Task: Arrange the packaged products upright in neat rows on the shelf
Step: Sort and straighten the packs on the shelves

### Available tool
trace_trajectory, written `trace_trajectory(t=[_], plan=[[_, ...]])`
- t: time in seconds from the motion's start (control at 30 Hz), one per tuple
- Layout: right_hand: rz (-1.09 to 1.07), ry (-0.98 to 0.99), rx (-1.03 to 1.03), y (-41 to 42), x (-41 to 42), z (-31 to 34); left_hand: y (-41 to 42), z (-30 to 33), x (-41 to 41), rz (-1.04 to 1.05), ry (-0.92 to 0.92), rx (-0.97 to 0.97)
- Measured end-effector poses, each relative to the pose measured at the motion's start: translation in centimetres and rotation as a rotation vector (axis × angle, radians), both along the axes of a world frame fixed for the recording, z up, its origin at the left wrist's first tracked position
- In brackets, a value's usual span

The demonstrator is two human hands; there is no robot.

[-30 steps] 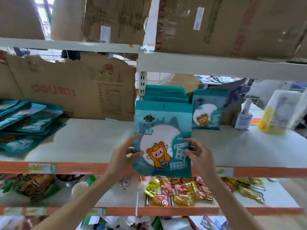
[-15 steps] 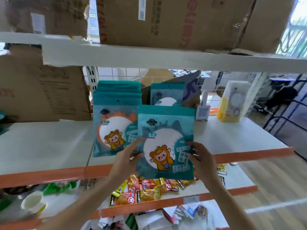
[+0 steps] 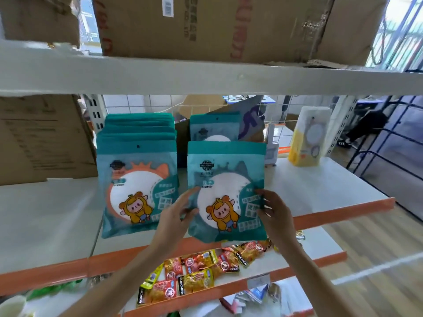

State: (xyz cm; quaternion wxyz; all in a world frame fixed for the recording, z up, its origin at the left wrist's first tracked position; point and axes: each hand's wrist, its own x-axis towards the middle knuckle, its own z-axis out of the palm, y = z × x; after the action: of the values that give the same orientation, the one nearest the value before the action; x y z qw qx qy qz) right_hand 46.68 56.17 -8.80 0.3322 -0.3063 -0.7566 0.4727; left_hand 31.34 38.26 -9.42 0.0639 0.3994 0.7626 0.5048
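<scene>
Both hands, left hand (image 3: 176, 212) and right hand (image 3: 273, 211), have carried the pinched packet (image 3: 226, 191) forward above the shelf (image 3: 320, 188) edge; next, stand it beside the row (image 3: 137, 177) at the left hand's side.

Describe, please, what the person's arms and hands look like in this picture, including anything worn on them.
Both forearms are bare as far as the frame shows: no sleeves, gloves or watch in view. The left hand and the right hand show no rings or markings that I can make out. The arms are slim and enter from the bottom edge.
</scene>
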Motion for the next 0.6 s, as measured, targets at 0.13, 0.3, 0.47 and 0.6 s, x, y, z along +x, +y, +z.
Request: trace_trajectory(t=[0.13, 0.3, 0.47, 0.6], plan=[[-0.017, 0.006, -0.002, 1.8, -0.9, -1.0, 1.8, -1.1, -0.1, -0.002, -0.029, -0.013], [0.013, 0.037, 0.114, 6.0, -4.2, -0.6, 5.5, -0.1, -1.7, 0.066, 0.007, 0.013], [0.103, 0.002, 0.231, 11.0, -8.2, -0.5, 9.8, 0.6, -3.8, 0.119, -0.038, 0.052], [0.213, -0.047, 0.265, 13.5, -10.3, -1.3, 11.8, -0.6, -4.8, 0.210, -0.022, 0.040]])
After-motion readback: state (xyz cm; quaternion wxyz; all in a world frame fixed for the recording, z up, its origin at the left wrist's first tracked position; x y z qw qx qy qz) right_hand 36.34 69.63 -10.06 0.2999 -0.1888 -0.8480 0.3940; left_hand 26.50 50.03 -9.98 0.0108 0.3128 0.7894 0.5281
